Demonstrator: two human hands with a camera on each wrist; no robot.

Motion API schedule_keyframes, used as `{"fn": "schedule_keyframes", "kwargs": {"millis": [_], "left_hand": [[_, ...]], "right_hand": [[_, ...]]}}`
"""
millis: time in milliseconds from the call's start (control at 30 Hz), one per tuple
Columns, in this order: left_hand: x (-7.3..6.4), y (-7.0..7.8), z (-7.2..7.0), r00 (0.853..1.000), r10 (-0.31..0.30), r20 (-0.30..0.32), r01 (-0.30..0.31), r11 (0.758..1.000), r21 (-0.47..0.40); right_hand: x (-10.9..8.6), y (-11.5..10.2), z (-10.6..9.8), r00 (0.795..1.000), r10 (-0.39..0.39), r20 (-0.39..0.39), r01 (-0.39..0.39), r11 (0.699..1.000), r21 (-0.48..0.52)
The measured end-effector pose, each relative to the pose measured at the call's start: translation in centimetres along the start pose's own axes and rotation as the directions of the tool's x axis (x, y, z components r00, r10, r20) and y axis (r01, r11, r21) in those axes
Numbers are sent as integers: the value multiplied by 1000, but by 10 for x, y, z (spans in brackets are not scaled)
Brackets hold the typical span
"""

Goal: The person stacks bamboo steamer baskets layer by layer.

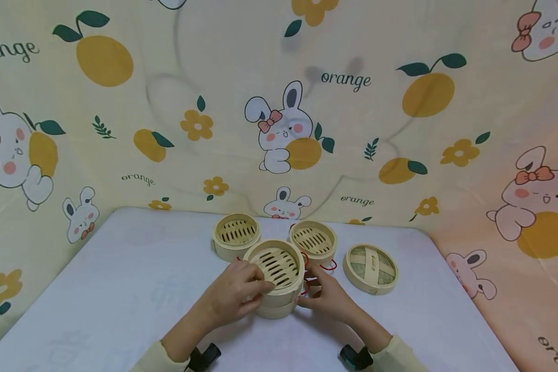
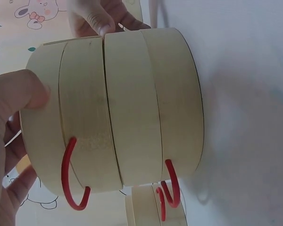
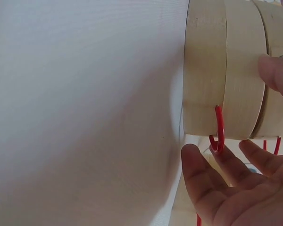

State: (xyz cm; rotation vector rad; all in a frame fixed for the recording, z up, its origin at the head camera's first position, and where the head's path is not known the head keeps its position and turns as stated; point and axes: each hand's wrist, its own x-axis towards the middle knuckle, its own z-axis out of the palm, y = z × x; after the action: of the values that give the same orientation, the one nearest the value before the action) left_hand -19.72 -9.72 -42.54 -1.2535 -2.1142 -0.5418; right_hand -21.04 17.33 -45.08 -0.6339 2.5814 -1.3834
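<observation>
Two small bamboo steamer baskets stand stacked at the front middle of the table in the head view. My left hand (image 1: 230,292) grips the upper basket (image 1: 285,297), its thumb on the near wall and fingers on the left side. The slotted floor shows inside. The lower basket (image 1: 275,312) sits beneath it on the table. On the right side, my right hand (image 1: 327,293) holds the stack, its thumb near the seam between the baskets in the right wrist view. Red cord loops (image 2: 67,174) stick out of the baskets' walls.
Behind the stack are two more slotted steamer baskets, one at back left (image 1: 236,232) and one at back right (image 1: 312,240). A woven bamboo lid (image 1: 371,269) lies to the right on the white table (image 1: 135,289). A printed cloth (image 1: 223,67) hangs behind.
</observation>
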Motion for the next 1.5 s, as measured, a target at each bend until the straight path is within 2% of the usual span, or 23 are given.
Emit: {"fn": "schedule_keyframes", "kwargs": {"millis": [200, 633, 1067, 1500], "left_hand": [[1, 1, 2, 1000, 24, -15, -24, 1000, 11], [2, 3, 0, 998, -45, 38, 44, 999, 14], [4, 4, 0, 995, -74, 64, 74, 997, -5], [3, 3, 0, 996, -79, 29, 79, 997, -9]], "right_hand": [[-1, -1, 1, 1000, 5, -1, -5, 1000, 17], [0, 1, 0, 1000, 22, -19, -22, 1000, -18], [0, 2, 0, 999, 24, -22, -24, 999, -27], [2, 0, -2, 998, 50, -30, -51, 998, -38]]}}
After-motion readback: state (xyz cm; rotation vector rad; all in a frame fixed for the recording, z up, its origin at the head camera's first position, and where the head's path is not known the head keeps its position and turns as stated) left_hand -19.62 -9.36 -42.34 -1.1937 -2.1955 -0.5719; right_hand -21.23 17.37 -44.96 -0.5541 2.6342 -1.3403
